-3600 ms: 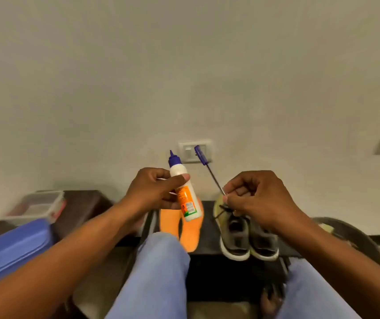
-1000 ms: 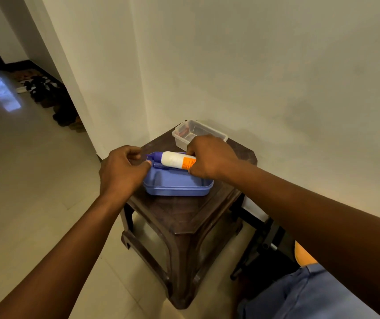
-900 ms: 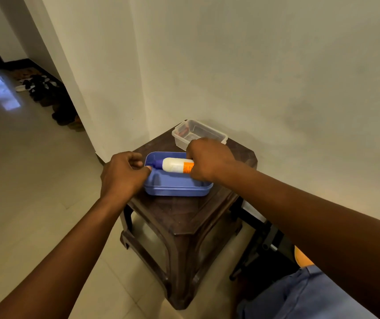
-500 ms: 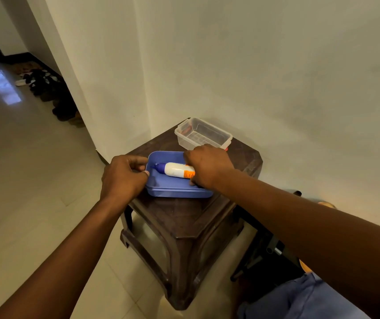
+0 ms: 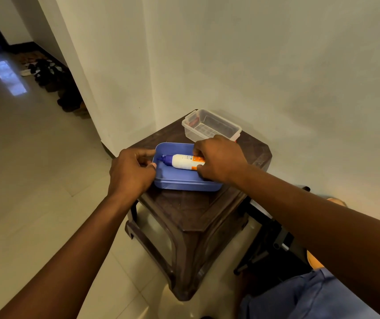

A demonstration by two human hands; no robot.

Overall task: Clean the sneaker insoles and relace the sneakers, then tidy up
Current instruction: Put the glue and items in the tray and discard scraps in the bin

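A white bottle [image 5: 184, 161] with a blue nozzle cap and an orange label lies on its side inside a blue plastic tub [image 5: 184, 184]. The tub sits on a dark brown stool [image 5: 191, 210]. My right hand [image 5: 219, 161] holds the bottle's orange end, thumb and fingers curled round it. My left hand [image 5: 130, 172] is at the tub's left rim, thumb and forefinger pinching its edge. The sneakers are out of view; an orange insole edge [image 5: 314, 261] shows at the right.
A clear plastic container [image 5: 212, 125] with red clips stands at the stool's back edge, against the wall. A black folding stand [image 5: 274, 236] is right of the stool. Several shoes [image 5: 53, 81] line the hallway wall at far left. My blue-jeaned knee [image 5: 304, 298] is bottom right.
My view turned from the sneakers to the stool. My right hand lowered the bottle from above the tub's rim down into the tub; my left hand stayed at the tub's left edge.
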